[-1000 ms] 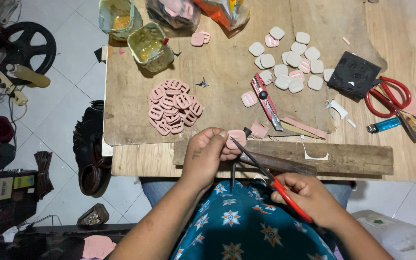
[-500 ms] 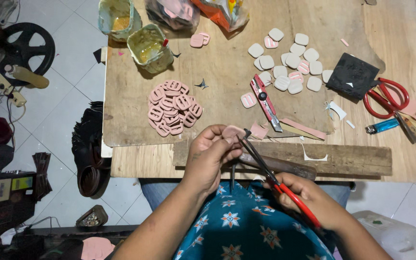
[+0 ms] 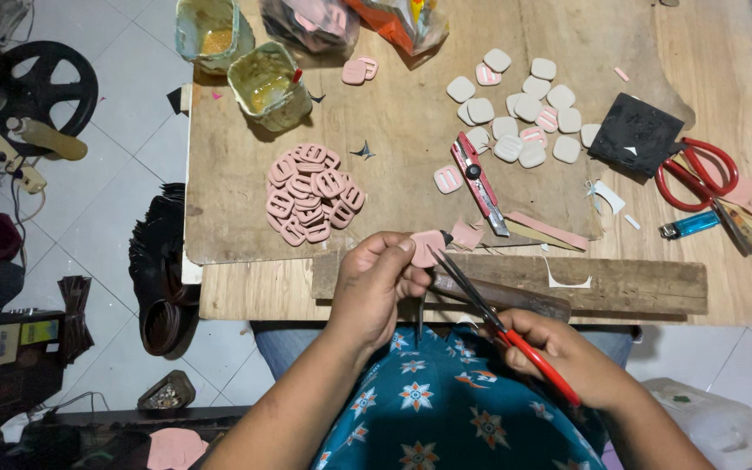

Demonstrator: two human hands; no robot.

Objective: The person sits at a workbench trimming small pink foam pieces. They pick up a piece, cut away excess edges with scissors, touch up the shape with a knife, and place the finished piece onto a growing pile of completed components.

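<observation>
While my left hand (image 3: 376,283) pinches the pink piece (image 3: 426,247) at the near edge of the wooden surface (image 3: 411,113), its fingers hide part of it. My right hand (image 3: 567,361) is clenched on red-handled scissors (image 3: 502,326), blades at the piece. Grey tiled floor (image 3: 115,191) lies left.

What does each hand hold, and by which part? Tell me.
The left hand pinches a pink piece by its left edge; the right hand grips red-handled scissors by the handles.

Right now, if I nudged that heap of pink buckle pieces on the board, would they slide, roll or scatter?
The pink buckle pieces look flat and thin, so they would likely slide, not roll. They lie loosely overlapped, so a push probably spreads the heap. The wooden board looks rough, which may slow them.
</observation>
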